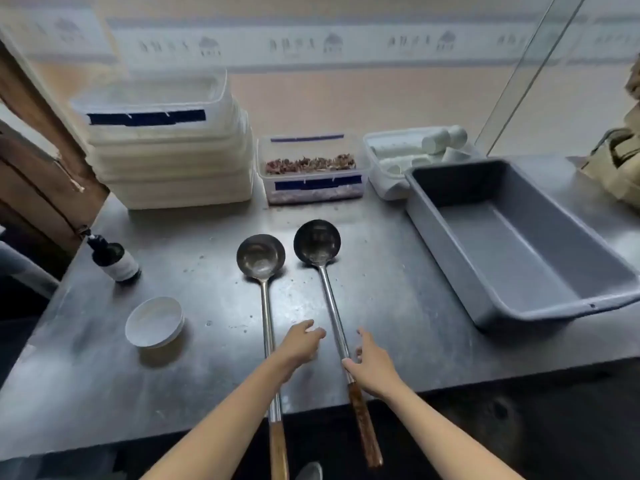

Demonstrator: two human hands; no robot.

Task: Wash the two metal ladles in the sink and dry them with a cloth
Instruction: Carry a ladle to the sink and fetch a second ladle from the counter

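Ladles lie side by side on a steel table [398, 289], bowls up and away from the person, wooden handles jutting past the near edge. On the left ladle [261, 259] the shaft runs just beside the left hand [300, 344], which hovers over the table between the two shafts with fingers loosely extended, holding nothing. On the right ladle [317, 242] the right hand [370, 367] touches the metal shaft just above the wooden handle, thumb against the shaft and fingers spread on its far side; whether it has a firm grip cannot be told. Left of the ladles sit a small white bowl [154, 322] and, farther back, a dark bottle with a pale label [116, 259]. To the right rests a grey plastic tub [485, 306], tilted in the wide-angle view. Along the wall stand a stack of white lidded containers [169, 157], a clear box of dried reddish-brown bits [311, 168], and a clear container of white rolls [412, 150]. At far right a tan bag [620, 161] rests on the table.
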